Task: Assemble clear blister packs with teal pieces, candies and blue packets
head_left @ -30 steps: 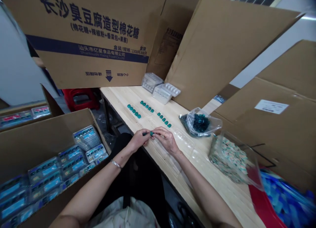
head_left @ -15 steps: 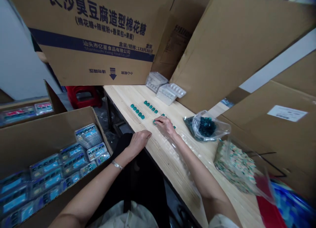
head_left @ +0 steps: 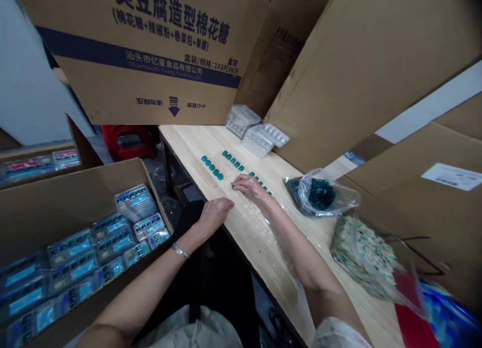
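My right hand (head_left: 249, 185) is over the table, fingertips pinching a small teal piece (head_left: 233, 187) at the near end of a clear tray. Beyond it, small teal pieces lie in short rows: a left row (head_left: 212, 167), a middle row (head_left: 233, 160) and a right row (head_left: 260, 183) partly behind my fingers. My left hand (head_left: 216, 213) rests closed at the table's near edge; whatever its fingers hold, if anything, is hidden. Under my right forearm, clear plastic trays (head_left: 259, 218) lie on the wood, hard to make out.
Stacked clear trays (head_left: 259, 139) stand at the table's back. On the right are a bag of dark teal pieces (head_left: 320, 193) and a bag of pale-and-green pieces (head_left: 367, 255). A carton (head_left: 146, 180) of packed blister packs stands left. Large cardboard boxes (head_left: 158, 46) wall the back.
My right fingers have shifted slightly toward the near end of the tray, uncovering more of the right row. My left hand stays closed at the table edge. The view has tilted a little.
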Demonstrator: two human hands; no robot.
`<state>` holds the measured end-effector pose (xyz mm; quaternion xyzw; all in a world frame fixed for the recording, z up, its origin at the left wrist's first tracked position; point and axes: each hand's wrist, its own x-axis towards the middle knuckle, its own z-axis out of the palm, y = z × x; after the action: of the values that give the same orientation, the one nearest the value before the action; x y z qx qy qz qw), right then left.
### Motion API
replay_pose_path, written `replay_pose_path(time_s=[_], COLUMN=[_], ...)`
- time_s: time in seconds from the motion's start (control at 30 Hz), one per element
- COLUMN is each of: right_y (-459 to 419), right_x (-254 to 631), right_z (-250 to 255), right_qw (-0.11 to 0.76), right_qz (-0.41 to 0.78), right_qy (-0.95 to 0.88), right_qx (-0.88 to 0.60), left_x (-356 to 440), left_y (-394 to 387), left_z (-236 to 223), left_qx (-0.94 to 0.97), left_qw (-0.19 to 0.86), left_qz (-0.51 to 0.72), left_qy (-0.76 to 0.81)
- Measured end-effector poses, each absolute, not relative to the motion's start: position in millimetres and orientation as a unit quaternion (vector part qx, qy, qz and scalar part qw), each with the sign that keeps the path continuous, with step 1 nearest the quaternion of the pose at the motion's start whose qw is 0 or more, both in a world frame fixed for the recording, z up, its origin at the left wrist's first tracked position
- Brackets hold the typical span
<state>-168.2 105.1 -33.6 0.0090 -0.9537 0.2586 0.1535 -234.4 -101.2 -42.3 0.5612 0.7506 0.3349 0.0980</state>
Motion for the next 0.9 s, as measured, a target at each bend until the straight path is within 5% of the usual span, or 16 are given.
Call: replay_pose_path(time_s=[0.23,0.57,0.9], right_y=[98.0,48.0,58.0], right_x=[-165.8,-176.3,-181.5], right_z=[-25.3,-4.6,-13.1], right_qw=[0.168,0.083,0.080], right_qz=[0.274,0.031,0.093], right_qy=[-0.945,-0.963,-0.963], right_qx=[-0.058,-0.255,-0.242], left_x=[-235.1,-234.9,-237.3], left_y=[-101.9,-102.2,-101.3], left_z=[-39.8,-34.6,-39.2], left_qx=[0.563,0.561,0.544], left_qw=[0.104,0.111,0.131], left_qz=[0.341,0.313,0.311], left_qy=[0.745,0.758,0.768])
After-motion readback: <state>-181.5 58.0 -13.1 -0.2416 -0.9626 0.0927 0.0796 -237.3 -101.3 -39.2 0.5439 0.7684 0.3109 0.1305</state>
